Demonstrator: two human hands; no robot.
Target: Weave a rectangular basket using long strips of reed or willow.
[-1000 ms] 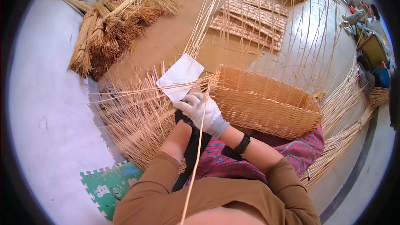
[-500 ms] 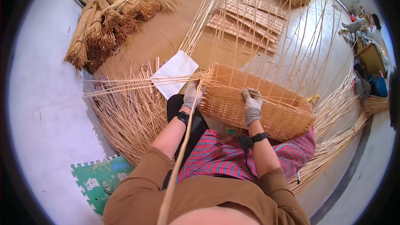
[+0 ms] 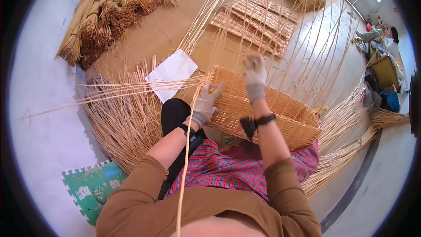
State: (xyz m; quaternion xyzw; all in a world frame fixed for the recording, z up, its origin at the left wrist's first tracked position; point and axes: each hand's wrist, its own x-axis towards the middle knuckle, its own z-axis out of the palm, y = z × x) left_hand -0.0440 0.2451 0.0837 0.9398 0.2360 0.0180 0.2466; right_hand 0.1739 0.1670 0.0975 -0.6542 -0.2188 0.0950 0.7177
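Observation:
A rectangular wicker basket (image 3: 267,114) of tan woven rods lies slanted in front of me, with long thin stakes rising from its far side. My left hand (image 3: 205,103), in a pale work glove, rests on its left end with the fingers spread against the wall. Above the basket's far wall, among the stakes, is my gloved right hand (image 3: 255,75). Its fingers are curled and somewhat blurred, and what they hold cannot be made out. A long loose rod (image 3: 186,162) runs from the basket's left corner down past my left wrist. Several other rods stick out leftward from that corner.
Loose rods (image 3: 127,123) are heaped left of my knee beside a white paper sheet (image 3: 171,75). Tied straw-coloured bundles (image 3: 98,26) lie far left. Woven panels (image 3: 258,22) are stacked beyond the basket. More long rods (image 3: 344,145) spread at right, and a green foam mat (image 3: 96,188) lies lower left.
My right hand has left the basket's near rim and risen to the far side. My left hand's fingers have spread on the left end. The whole view has shifted slightly.

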